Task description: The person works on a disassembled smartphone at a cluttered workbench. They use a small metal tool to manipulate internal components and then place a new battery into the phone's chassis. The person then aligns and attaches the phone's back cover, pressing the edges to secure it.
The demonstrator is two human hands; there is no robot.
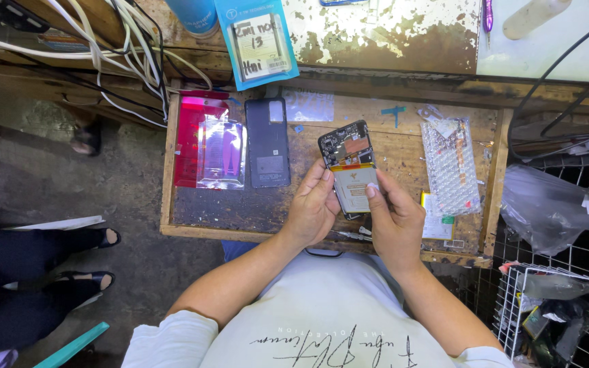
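Left hand (313,208) and right hand (395,221) pinch an opened phone (349,167) from either side, thumbs on its battery (354,187), holding it steady above the wooden surface (397,146). Alongside lie a back cover (267,143), a red pack (202,140) and bubble wrap (450,167); nothing blocks the hands.

The opened phone (349,167) shows black and dark grey at its top, a copper-orange patch, a yellow strip, and a pale cream battery below. Left of the phone lies a dark grey back cover (267,143). Further left of the phone, a red packet (187,140) sits under a clear pouch (221,153) tinted pink and purple. Right of the phone, bubble wrap (450,167) is whitish with a dotted pattern. Above the phone hangs a light blue packet (257,41). The wooden tray (403,146) beneath is worn brown.
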